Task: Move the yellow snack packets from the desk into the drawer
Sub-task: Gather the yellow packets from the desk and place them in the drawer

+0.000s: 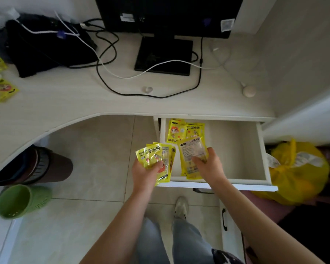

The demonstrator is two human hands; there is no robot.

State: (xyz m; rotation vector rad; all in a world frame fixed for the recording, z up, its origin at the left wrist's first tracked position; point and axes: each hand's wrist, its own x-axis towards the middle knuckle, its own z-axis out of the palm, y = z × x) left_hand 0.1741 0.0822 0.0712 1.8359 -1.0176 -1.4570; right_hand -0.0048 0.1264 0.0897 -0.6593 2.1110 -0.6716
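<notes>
The white drawer [236,149] stands pulled open under the desk edge. Two yellow snack packets [183,130] lie flat in its far left corner. My left hand [145,172] grips a fanned stack of yellow packets [156,155] just left of the drawer's front corner, over the floor. My right hand [210,166] holds a yellow packet [191,155] with its printed back up, low inside the drawer near the front wall. More yellow packets [2,88] lie on the desk at the far left edge.
A monitor on a black stand [164,56], a black bag [46,46], cables and a small round puck [249,91] sit on the desk. A brown bin [46,164] and green basket [21,201] stand on the floor left; a yellow bag [297,172] right.
</notes>
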